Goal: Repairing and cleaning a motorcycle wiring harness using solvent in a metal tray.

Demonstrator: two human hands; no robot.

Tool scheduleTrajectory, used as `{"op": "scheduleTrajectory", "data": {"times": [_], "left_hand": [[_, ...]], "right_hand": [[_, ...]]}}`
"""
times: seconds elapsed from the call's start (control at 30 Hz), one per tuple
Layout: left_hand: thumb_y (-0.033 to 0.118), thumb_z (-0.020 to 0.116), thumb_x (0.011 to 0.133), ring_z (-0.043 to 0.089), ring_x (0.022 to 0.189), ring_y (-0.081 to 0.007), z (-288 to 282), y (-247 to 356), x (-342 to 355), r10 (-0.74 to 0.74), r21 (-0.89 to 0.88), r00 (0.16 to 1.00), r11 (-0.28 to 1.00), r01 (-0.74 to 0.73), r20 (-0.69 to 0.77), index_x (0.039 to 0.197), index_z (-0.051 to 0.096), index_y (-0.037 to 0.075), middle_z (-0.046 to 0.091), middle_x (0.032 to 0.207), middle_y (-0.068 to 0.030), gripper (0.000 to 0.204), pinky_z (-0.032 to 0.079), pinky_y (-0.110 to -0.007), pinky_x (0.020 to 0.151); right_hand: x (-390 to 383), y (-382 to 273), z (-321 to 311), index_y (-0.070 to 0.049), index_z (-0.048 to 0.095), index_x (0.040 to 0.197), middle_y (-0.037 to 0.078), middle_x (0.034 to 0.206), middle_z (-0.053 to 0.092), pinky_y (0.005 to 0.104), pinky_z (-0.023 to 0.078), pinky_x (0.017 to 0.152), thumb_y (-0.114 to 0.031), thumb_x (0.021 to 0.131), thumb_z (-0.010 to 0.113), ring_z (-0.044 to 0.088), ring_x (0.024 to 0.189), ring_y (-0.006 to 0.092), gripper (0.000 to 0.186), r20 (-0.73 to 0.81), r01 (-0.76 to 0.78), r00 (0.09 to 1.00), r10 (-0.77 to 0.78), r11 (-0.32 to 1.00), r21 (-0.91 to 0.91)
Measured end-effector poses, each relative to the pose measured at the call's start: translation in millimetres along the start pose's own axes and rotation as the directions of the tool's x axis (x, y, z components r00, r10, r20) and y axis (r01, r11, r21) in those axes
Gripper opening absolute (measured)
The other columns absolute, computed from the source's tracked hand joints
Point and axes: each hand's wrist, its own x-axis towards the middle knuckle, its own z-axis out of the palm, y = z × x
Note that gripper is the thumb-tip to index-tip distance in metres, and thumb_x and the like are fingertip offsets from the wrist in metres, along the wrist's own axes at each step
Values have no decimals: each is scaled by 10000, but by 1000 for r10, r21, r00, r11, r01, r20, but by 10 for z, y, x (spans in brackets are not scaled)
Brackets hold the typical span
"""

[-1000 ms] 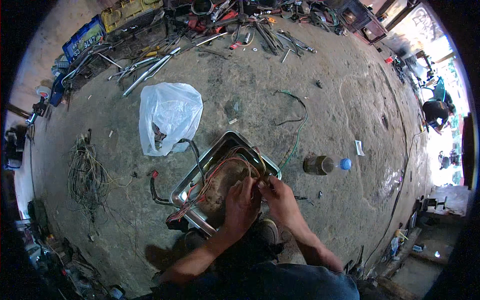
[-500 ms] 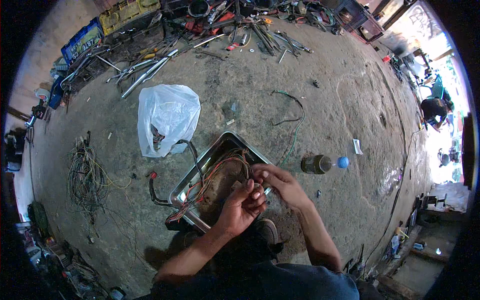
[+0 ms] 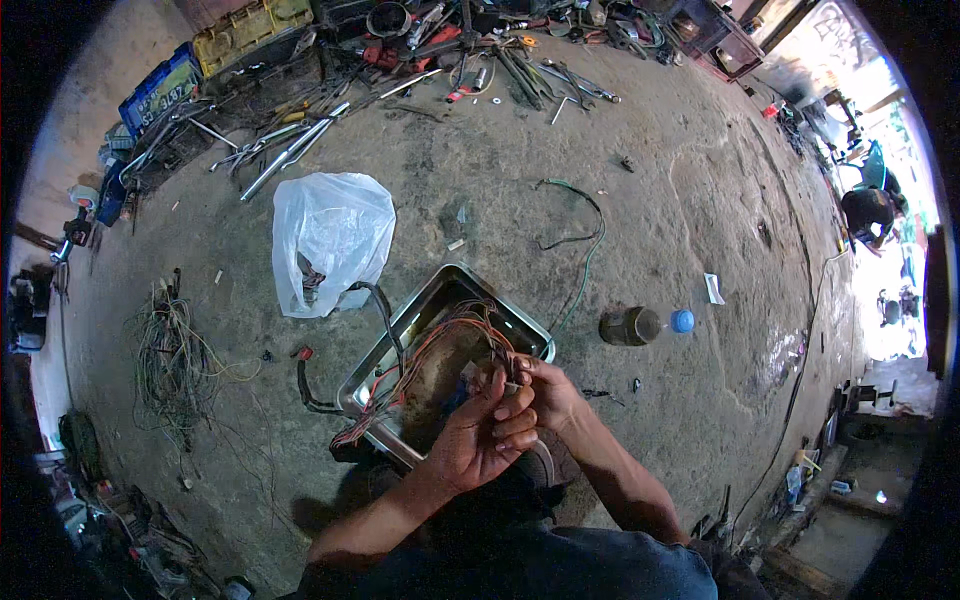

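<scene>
A metal tray (image 3: 455,272) sits on the floor in front of me. Across it runs a wiring harness (image 3: 425,350) of orange, red and dark wires; a black-sleeved part arches over the tray's left side. Both hands meet above the tray's near right part. My left hand (image 3: 482,432) is closed with curled fingers around the harness's end, where a small pale piece shows. Pressed close beside it, my right hand (image 3: 550,392) pinches dark wires of the same harness. My fingers hide most of what lies between them. Something blue shows in the tray beside my left hand.
A white plastic bag (image 3: 335,240) stands beyond the tray, left. Farther left lies a tangled wire bundle (image 3: 172,350). A bottle of dark liquid (image 3: 630,326) and its blue cap (image 3: 682,321) lie right, past a green wire (image 3: 590,265). Tools (image 3: 310,140) line the far edge.
My right hand has drawn in closer to my left and slightly lower. The harness wires have shifted with the hands, and a blue item now shows in the tray.
</scene>
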Motion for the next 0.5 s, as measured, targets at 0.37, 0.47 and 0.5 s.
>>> {"op": "scheduleTrajectory", "data": {"times": [0.37,0.47,0.5], "left_hand": [[360,541,1135,349,662,-73,-122,84,16,25,29,1000,999,-24,-12,1204,586,128,435,819,23,247,348,-239,627],[338,560,1133,386,683,-73,-112,130,30,110,183,990,979,-92,-89,1235,586,130,483,857,26,233,362,-247,635],[327,567,1132,402,694,-72,-110,134,30,153,246,982,962,-121,-114,1245,586,130,502,873,29,228,368,-250,638]], "right_hand": [[42,-221,303,-35,704,1097,70,1059,750,352,595,861,-164,1004,742,737,972,200,163,-27,45,998,-50,989,-143],[54,-235,466,-64,680,1003,48,905,749,330,572,703,-193,1021,738,713,722,198,143,-159,183,951,-264,899,-398],[61,-228,532,-75,668,964,42,839,748,330,560,644,-224,1023,747,699,609,205,179,-188,225,912,-364,828,-513]]}}
